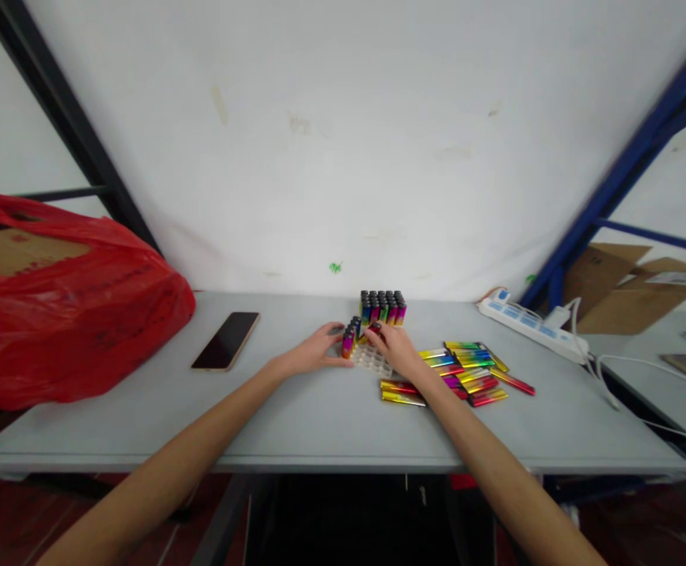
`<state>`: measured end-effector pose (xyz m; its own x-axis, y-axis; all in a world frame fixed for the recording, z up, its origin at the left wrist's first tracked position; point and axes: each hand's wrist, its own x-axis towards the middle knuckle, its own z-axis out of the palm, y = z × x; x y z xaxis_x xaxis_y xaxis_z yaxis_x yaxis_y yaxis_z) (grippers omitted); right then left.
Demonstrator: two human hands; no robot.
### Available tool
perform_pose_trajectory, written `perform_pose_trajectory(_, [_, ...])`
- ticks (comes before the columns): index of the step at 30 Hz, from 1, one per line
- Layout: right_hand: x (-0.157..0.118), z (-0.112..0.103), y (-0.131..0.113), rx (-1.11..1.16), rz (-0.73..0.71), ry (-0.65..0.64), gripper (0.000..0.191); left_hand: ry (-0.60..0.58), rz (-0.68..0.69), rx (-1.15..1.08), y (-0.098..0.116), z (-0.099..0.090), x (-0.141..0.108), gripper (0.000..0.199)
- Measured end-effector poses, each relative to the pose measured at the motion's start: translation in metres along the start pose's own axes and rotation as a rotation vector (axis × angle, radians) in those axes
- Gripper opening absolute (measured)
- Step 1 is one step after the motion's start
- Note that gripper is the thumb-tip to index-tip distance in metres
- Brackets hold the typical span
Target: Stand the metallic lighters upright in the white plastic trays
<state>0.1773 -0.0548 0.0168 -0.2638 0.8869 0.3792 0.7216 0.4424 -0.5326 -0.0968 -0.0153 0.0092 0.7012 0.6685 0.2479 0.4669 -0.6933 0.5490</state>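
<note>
A clear plastic tray (pixel 372 360) with rows of round holes lies on the table between my hands. Several colourful lighters (pixel 348 342) with black tops stand upright along its left side. My left hand (pixel 316 350) rests beside that end, thumb and fingers spread apart around the tray's left edge and close to the standing lighters. Over the tray, my right hand (pixel 394 346) pinches a lighter (pixel 374 327) with a reddish top; the fingers hide most of its body. Right of the tray, loose shiny lighters (pixel 472 369) lie in a pile, partly behind my right forearm.
Behind the tray stands a block of upright lighters (pixel 383 308). A phone (pixel 226 341) and a red plastic bag (pixel 71 306) are on the left. A white power strip (pixel 532 327) with cables lies at the right, near an open cardboard box (pixel 631 291).
</note>
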Motion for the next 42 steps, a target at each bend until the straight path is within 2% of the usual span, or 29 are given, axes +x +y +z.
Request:
perform_pose_trajectory(3, [0.005, 0.006, -0.001, -0.156, -0.037, -0.036, 0.015, 0.003, 0.008, -0.002, 0.002, 0.0, -0.001, 0.071])
perform_pose_trajectory(6, [0.008, 0.006, -0.006, -0.281, -0.038, -0.086, 0.015, 0.022, 0.007, -0.009, 0.003, 0.0, -0.001, 0.07])
perform_pose_trajectory(10, [0.006, -0.001, -0.011, -0.303, -0.038, -0.132, 0.015, 0.015, -0.002, 0.003, 0.002, 0.001, -0.001, 0.074])
perform_pose_trajectory(16, [-0.014, -0.041, 0.011, -0.203, -0.087, -0.037, 0.026, 0.025, 0.002, 0.02, 0.0, 0.002, -0.001, 0.075])
perform_pose_trajectory(20, [-0.027, -0.07, 0.031, -0.267, -0.045, -0.09, 0.033, 0.018, 0.0, 0.004, 0.0, 0.002, -0.001, 0.078])
perform_pose_trajectory(24, [-0.032, -0.09, 0.043, -0.298, 0.057, -0.175, 0.029, -0.001, 0.004, 0.017, 0.001, 0.001, -0.001, 0.077])
perform_pose_trajectory(27, [-0.035, -0.103, 0.048, -0.248, 0.134, -0.282, 0.04, -0.006, -0.006, 0.032, 0.0, 0.001, -0.002, 0.077])
perform_pose_trajectory(30, [-0.039, -0.115, 0.052, -0.211, 0.188, -0.328, 0.048, -0.014, -0.014, 0.033, 0.001, 0.001, -0.003, 0.078])
perform_pose_trajectory(32, [-0.039, -0.118, 0.055, -0.218, 0.209, -0.344, 0.043, -0.005, -0.011, 0.033, 0.0, 0.001, -0.003, 0.077])
perform_pose_trajectory(36, [-0.035, -0.115, 0.06, -0.258, 0.203, -0.369, 0.018, 0.001, -0.006, 0.033, -0.001, 0.001, -0.004, 0.076])
perform_pose_trajectory(39, [-0.035, -0.11, 0.064, -0.244, 0.177, -0.312, 0.008, -0.005, -0.015, 0.032, -0.001, 0.001, -0.004, 0.079])
perform_pose_trajectory(42, [-0.037, -0.11, 0.066, -0.155, 0.193, -0.2, 0.011, -0.021, -0.028, 0.034, -0.001, 0.0, -0.004, 0.086])
